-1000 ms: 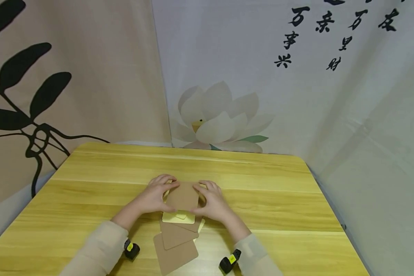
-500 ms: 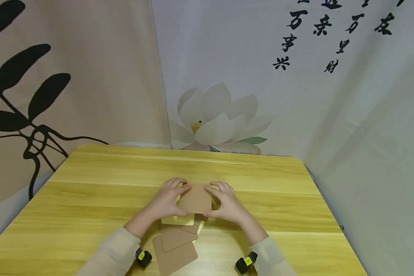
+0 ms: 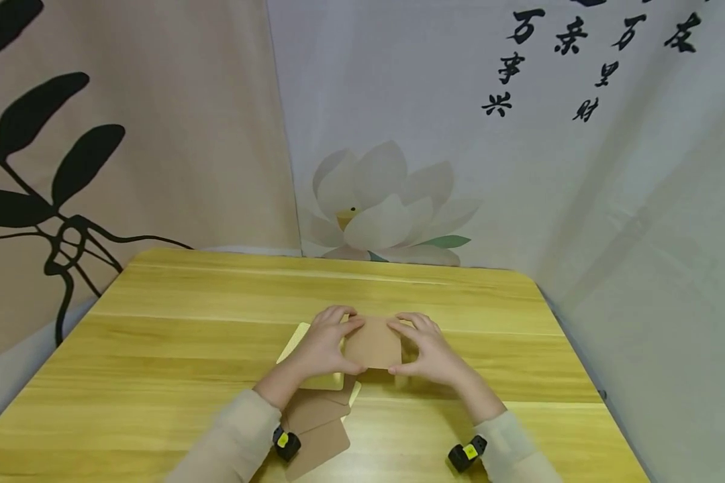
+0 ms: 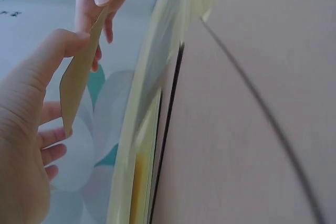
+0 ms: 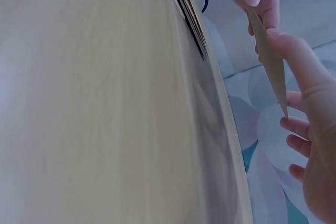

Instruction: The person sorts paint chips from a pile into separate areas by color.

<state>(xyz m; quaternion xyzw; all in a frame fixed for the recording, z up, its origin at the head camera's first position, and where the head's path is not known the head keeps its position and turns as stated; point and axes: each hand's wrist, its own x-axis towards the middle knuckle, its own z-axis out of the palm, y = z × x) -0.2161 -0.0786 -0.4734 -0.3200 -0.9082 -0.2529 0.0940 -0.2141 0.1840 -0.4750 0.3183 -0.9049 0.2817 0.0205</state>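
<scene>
A thin brown card (image 3: 373,343) with rounded corners is held between both hands, raised above the table. My left hand (image 3: 328,343) pinches its left edge between thumb and fingers; my right hand (image 3: 427,349) grips the right edge the same way. Seen nearly edge-on, the card (image 4: 79,82) spans from one hand to the other in the left wrist view. In the right wrist view the card (image 5: 270,59) stands clear of the tabletop. Behind and below my left forearm lies a yellow card (image 3: 326,381), partly covered by that arm.
Several overlapping brown cards (image 3: 323,448) lie on the wooden table (image 3: 187,335) near the front, partly behind the left wrist camera (image 3: 286,443). Another wrist camera (image 3: 467,453) is on the right arm. A printed curtain (image 3: 399,100) hangs behind the table's far edge.
Both hands have moved to the right together, carrying the brown card away from above the pile. More of the yellow card's left side now shows, while my left forearm covers part of the brown cards.
</scene>
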